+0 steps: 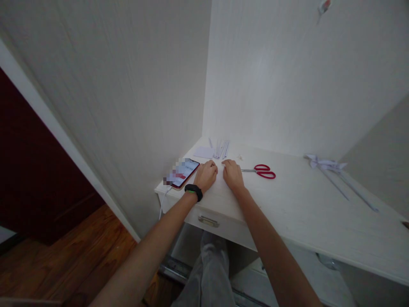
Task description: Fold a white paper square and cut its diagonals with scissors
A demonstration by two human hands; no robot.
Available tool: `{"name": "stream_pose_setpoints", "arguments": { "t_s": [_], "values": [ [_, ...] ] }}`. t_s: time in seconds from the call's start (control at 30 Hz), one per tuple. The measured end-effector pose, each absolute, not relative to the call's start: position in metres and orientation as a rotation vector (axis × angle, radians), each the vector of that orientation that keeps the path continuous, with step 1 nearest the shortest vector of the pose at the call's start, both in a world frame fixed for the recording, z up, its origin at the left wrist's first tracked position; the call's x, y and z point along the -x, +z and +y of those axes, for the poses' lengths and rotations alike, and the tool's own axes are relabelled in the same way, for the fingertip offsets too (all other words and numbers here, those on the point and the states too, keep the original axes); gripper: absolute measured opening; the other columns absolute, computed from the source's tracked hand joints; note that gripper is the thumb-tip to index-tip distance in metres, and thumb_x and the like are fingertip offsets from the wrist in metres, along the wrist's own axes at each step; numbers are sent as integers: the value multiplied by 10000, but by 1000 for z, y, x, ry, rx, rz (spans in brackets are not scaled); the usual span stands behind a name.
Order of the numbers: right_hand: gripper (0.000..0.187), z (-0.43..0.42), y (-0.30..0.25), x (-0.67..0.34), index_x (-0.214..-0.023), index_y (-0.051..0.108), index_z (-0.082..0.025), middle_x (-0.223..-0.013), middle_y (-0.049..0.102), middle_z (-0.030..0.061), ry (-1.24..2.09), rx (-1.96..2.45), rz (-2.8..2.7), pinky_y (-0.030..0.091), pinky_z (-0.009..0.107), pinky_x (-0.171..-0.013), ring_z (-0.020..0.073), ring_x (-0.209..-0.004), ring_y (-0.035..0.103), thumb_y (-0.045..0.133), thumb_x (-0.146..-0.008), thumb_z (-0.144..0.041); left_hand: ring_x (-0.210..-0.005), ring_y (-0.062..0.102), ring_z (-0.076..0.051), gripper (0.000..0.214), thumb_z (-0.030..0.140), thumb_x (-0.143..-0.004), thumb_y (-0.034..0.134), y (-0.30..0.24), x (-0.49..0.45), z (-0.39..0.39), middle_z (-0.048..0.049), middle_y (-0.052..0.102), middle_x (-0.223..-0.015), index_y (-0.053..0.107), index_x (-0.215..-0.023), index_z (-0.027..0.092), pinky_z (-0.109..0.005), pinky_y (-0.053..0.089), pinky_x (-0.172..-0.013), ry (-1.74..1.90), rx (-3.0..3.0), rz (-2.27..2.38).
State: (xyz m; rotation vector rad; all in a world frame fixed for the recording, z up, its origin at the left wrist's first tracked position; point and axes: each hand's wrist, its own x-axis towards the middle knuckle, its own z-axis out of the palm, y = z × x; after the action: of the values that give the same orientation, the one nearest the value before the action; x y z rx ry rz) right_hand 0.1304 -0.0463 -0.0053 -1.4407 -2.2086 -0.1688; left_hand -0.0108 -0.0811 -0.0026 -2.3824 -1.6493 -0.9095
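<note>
My left hand [206, 175], with a black band on its wrist, rests on the white desk with fingers curled in. Facing it a short gap away, my right hand [233, 175] also has bent fingers near the desk top. What either hand pinches, if anything, is too small and pale to make out. Red-handled scissors [258, 170] lie just right of my right hand, which hides their tips. Beyond the hands lie several thin white strips or sticks [221, 149] and a pale sheet of paper [203, 152]. A lit phone [185, 172] sits left of my left hand.
A white cable [163, 202] hangs from the phone over the desk's front edge. Folded white paper with two long thin sticks [329, 166] lies at the desk's right. Walls close in the left and back. A drawer handle [208, 221] is below the hands.
</note>
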Motion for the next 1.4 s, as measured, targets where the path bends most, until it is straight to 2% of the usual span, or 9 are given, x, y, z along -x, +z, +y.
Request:
{"name": "stream_pose_setpoints", "arguments": {
  "t_s": [0.53,1.4],
  "values": [
    [354,-44,-5,-133,-1047,665,-111,-1106,653,137,-85,1437,-2102,395,326,-907,243,-1079,535,370,-863,-44,-896,600,-190,253,106,-879,452,-5,14,-79,-71,633,-957,676,-780,167,-321,458,-852,-1080,2358,-1657],
    [309,-42,-10,-135,-907,698,-123,-1015,653,141,-130,1405,-2170,405,341,-873,256,-1016,537,399,-855,-69,-907,616,-191,271,115,-885,439,-2,14,-78,-62,649,-983,691,-802,169,-314,457,-869,-1024,2409,-1654]
  ]
}}
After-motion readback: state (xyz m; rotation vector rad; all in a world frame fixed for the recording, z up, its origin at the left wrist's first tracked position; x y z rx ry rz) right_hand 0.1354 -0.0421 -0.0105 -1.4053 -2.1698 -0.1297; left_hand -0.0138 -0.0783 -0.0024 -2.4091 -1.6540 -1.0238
